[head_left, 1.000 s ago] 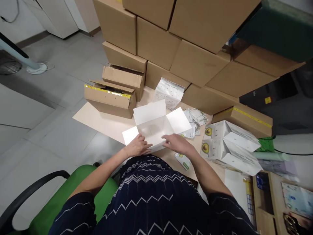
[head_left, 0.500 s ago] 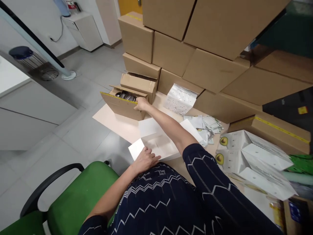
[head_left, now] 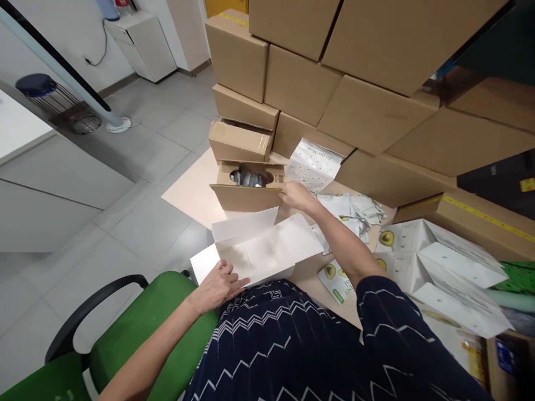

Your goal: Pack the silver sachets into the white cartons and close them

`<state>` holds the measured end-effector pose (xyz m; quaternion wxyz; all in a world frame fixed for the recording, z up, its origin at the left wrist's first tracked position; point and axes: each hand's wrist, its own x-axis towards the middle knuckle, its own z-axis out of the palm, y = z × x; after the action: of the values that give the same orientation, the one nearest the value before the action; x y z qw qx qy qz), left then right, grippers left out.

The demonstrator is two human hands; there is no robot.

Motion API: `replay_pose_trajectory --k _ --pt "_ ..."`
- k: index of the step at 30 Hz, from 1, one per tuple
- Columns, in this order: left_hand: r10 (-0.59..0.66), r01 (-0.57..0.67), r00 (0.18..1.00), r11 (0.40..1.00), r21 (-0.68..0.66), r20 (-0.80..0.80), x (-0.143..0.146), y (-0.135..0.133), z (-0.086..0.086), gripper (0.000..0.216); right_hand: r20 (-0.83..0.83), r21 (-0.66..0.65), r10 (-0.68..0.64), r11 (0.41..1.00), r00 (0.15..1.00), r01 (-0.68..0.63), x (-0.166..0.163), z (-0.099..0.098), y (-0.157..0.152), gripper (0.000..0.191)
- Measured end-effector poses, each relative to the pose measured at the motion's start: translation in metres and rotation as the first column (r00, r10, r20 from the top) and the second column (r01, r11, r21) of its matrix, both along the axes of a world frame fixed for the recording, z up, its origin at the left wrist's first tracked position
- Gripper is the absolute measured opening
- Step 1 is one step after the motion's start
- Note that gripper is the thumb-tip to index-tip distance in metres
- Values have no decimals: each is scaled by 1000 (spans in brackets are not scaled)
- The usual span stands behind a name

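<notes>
Head camera: worn above left hand (head_left: 221,286) and right hand (head_left: 296,196), facing forward and down.
Patterned garment (head_left: 284,340): nearest the lens, closer than either hand.
Stacked cartons (head_left: 304,83): farther off, beyond the right hand.
Grey floor (head_left: 137,167): viewed from above, left of the left hand.

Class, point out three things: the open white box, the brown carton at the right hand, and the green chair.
Open white box (head_left: 259,252), head view: its inside.
Brown carton (head_left: 246,198), head view: its front panel.
Green chair (head_left: 144,326), head view: its seat.
</notes>
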<state>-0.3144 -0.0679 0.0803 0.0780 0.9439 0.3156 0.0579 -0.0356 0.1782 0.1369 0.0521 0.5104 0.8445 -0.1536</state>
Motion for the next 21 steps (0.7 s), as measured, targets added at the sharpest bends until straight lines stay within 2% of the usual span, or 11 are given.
replay_pose_trajectory --k 3,5,8,10,12,17,19,21 --pt "-44 44 999 999 -2 11 -1 13 0 28 71 -14 -98 995 993 100 52 -5 -32 33" --pt "-88 88 996 996 8 17 1 24 -2 28 88 16 -204 979 975 203 76 -11 -58 34" --pt "-150 150 989 988 18 10 7 41 -8 28 84 83 -376 926 923 369 92 -19 -92 37" --pt "-172 172 985 985 25 14 11 51 -13 29 79 93 -428 902 900 421 95 -21 -106 38" --pt "-184 183 983 982 36 19 14 57 -17 28 57 70 -409 912 911 405 96 -17 -111 38" --pt "-165 165 986 986 35 16 15 58 -21 28 -146 77 -212 971 966 225 98 10 -92 39" --pt "-137 136 990 990 31 23 15 55 -22 28 -215 -30 -148 989 965 145 94 21 -82 39" --pt "-121 120 992 992 22 26 14 53 -24 29 -316 -246 -108 969 942 28 85 25 -75 38"
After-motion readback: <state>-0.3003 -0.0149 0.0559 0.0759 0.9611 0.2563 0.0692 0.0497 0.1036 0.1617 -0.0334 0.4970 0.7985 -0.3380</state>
